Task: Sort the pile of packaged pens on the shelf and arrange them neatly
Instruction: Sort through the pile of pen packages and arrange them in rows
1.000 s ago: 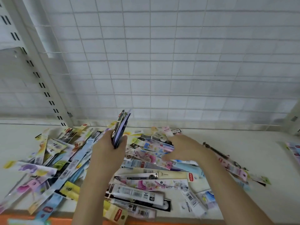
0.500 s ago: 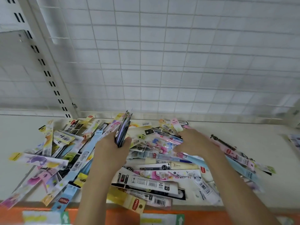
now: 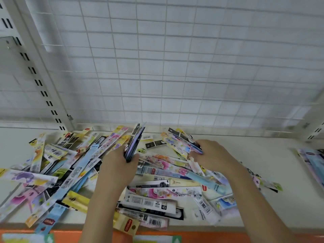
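Observation:
A loose pile of packaged pens (image 3: 66, 172) in long colourful sleeves covers the white shelf (image 3: 263, 172), spreading from the left edge past the middle. My left hand (image 3: 117, 167) grips a small upright stack of dark and purple pen packs (image 3: 134, 142) edge-on above the pile. My right hand (image 3: 215, 155) lies over the pile's back right part, its fingers curled round one or more colourful pen packs (image 3: 177, 141) that stick out to its left.
A white wire grid panel (image 3: 175, 67) rises behind the shelf, with a slotted upright post (image 3: 42, 85) at the left. A few more packs (image 3: 313, 158) lie at the far right. An orange price strip (image 3: 70, 235) runs along the shelf's front edge.
My right hand has moved back and to the right and closed its fingers on packs at the pile's rear. My left hand keeps its stack. The camera has tilted slightly.

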Motion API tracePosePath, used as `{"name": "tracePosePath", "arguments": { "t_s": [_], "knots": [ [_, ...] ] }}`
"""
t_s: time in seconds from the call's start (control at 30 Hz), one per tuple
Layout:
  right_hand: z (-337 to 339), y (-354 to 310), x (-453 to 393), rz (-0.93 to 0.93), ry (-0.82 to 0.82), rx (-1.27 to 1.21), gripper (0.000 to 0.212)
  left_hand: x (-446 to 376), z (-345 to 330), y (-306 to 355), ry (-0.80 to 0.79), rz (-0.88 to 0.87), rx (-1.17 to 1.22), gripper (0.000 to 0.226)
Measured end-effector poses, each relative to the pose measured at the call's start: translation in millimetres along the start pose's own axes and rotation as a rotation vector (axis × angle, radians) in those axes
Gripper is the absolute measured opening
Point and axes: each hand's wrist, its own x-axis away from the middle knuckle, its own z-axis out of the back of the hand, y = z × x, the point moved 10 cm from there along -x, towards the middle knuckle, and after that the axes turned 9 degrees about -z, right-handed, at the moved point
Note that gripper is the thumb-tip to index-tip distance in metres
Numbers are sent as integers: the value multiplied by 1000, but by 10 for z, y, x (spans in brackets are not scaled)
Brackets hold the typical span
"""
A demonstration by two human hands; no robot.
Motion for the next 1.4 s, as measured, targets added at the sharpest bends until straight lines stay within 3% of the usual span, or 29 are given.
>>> {"name": "tracePosePath", "arguments": {
  "t_s": [0.1,0.23,0.33,0.57,0.83,0.9,1.0,1.13,1.27,1.4],
  "knots": [
    [48,150,8,5,-11,-3,33,12,-117,99,0,11,-1,30],
    [111,354,70,4,-30,-85,25,45,-300,279,-11,12,-44,41],
    [110,477,127,-2,-28,-162,35,51,-432,384,-7,14,-87,44],
    [62,618,189,-16,75,-284,16,61,-541,442,42,-41,-156,37],
    [146,612,215,-25,199,-293,25,55,-205,437,164,-156,-303,20],
    [172,611,213,-30,216,-302,28,34,-224,428,116,-159,-350,26],
    [195,620,202,-29,227,-330,32,-34,-445,427,-78,-178,-390,15],
    [210,665,211,-34,214,-367,33,-126,-852,374,-283,-160,-420,19],
    [242,776,204,-42,209,-390,30,-228,-1017,308,-317,-142,-524,32],
    [269,850,178,-51,214,-420,31,-305,-871,458,-205,-209,-550,18]
  ]
}}
